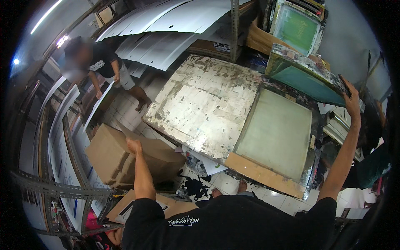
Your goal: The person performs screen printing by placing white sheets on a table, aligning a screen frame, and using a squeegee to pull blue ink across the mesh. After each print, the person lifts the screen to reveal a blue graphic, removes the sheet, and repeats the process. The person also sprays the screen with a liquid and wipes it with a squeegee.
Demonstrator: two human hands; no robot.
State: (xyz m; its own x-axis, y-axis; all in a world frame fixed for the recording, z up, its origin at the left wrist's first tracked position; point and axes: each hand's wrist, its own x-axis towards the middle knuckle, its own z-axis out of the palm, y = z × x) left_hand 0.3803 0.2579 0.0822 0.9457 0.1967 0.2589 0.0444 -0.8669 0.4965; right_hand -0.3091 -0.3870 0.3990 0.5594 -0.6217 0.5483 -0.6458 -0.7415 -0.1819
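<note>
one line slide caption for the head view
Right hand lifts a hinged screen frame off the worn print table; left hand grips a sheet.

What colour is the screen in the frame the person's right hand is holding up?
Teal green, seen in the head view: the right hand grips the raised screen frame.

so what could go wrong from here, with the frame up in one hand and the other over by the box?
1. The right hand grips the raised screen frame at one corner only; it may slip or swing down onto the print table.
2. The left hand reaches sideways to a sheet by the cardboard box, so the reach is wide and balance may suffer.
3. Paper scraps litter the tiled floor near the feet: a slip risk.
</note>
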